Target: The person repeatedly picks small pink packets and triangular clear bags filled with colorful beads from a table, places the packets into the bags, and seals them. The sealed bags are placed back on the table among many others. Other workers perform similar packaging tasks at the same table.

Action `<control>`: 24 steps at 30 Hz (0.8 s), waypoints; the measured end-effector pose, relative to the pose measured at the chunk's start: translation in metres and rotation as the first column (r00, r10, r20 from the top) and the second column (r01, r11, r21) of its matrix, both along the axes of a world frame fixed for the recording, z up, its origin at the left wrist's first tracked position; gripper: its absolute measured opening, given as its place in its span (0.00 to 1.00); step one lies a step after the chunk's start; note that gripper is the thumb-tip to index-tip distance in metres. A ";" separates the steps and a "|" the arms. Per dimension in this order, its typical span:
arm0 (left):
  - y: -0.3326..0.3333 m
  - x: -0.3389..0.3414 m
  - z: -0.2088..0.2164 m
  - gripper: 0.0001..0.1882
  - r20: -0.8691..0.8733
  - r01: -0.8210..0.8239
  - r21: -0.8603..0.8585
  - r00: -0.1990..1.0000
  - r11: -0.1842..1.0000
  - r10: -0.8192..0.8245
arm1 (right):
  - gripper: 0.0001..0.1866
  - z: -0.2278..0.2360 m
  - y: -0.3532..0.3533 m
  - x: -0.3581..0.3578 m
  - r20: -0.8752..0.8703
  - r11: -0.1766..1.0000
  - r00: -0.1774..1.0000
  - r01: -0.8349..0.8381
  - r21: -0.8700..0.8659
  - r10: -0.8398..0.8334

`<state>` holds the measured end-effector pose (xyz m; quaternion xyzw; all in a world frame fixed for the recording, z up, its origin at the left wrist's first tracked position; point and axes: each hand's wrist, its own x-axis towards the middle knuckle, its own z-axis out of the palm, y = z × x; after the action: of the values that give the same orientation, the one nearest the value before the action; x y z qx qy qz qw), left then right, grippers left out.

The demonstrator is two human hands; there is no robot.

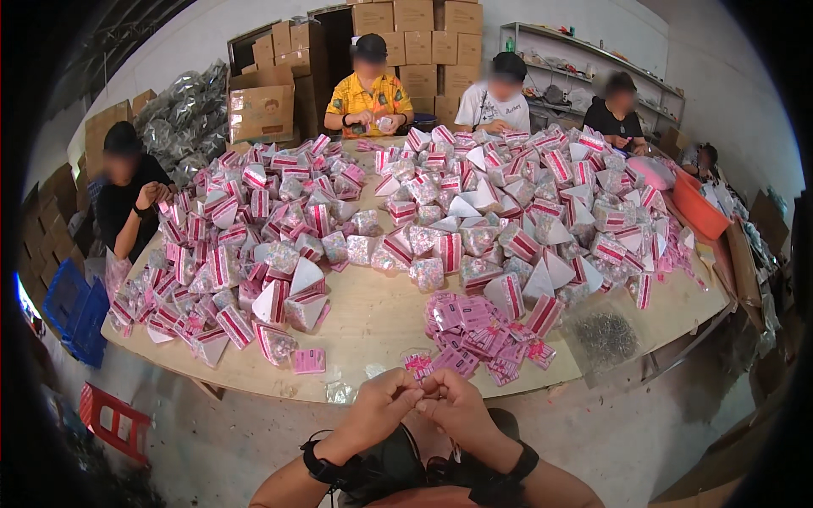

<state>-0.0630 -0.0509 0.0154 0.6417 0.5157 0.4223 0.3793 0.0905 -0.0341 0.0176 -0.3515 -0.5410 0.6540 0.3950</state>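
My left hand and my right hand meet just in front of the table's near edge, fingertips pinched together. Whatever lies between them is too small or hidden to make out. Right beyond my fingers is a loose pile of pink printed cards, one of them near my fingertips with a thin loop on it. A single pink card and a small clear plastic piece lie to the left. Wedge-shaped packets with pink stripes and clear, colourfully filled sides are heaped farther back.
The wooden table spreads ahead. Small metal pieces lie on a clear sheet at right. Several people sit around the far sides, one in a yellow shirt. An orange basin, red stool, blue crate and stacked cartons stand about.
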 end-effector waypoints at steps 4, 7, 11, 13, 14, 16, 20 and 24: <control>0.005 -0.003 -0.004 0.07 0.394 0.110 -0.309 0.919 0.945 0.022 | 0.05 -0.004 -0.001 -0.001 0.363 0.841 0.908 -0.022 0.541 -0.210; 0.006 -0.005 -0.012 0.08 0.515 0.162 -0.342 0.856 0.925 0.041 | 0.06 -0.011 0.003 -0.002 0.395 0.496 0.817 -0.159 0.854 -0.419; 0.008 -0.008 -0.019 0.08 0.526 0.169 -0.342 0.849 0.924 0.039 | 0.06 -0.016 0.006 -0.006 0.443 0.432 0.776 -0.245 0.868 -0.449; 0.010 -0.010 -0.021 0.09 0.493 0.164 -0.360 0.869 0.919 0.038 | 0.05 -0.020 0.007 -0.007 0.465 0.447 0.765 -0.260 0.856 -0.445; 0.012 -0.011 -0.020 0.09 0.464 0.161 -0.370 0.885 0.915 0.032 | 0.04 -0.020 0.009 -0.006 0.479 0.473 0.765 -0.261 0.842 -0.430; 0.017 -0.015 -0.019 0.09 0.382 0.119 -0.359 0.924 0.926 0.029 | 0.04 -0.024 0.011 -0.005 0.455 0.494 0.786 -0.224 0.840 -0.418; 0.060 -0.039 -0.012 0.09 0.126 -0.017 -0.193 0.991 0.981 0.042 | 0.08 -0.037 0.016 -0.002 0.367 0.766 0.878 0.000 0.642 -0.308; 0.145 -0.082 0.007 0.13 -0.351 -0.191 0.211 0.901 0.959 0.256 | 0.08 -0.053 0.022 0.001 0.230 0.998 0.972 0.042 0.041 -0.050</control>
<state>-0.1452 0.0945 0.0223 0.6771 0.6106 0.3758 0.1660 0.0913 -0.0124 -0.0351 -0.4307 -0.5865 0.5895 0.3507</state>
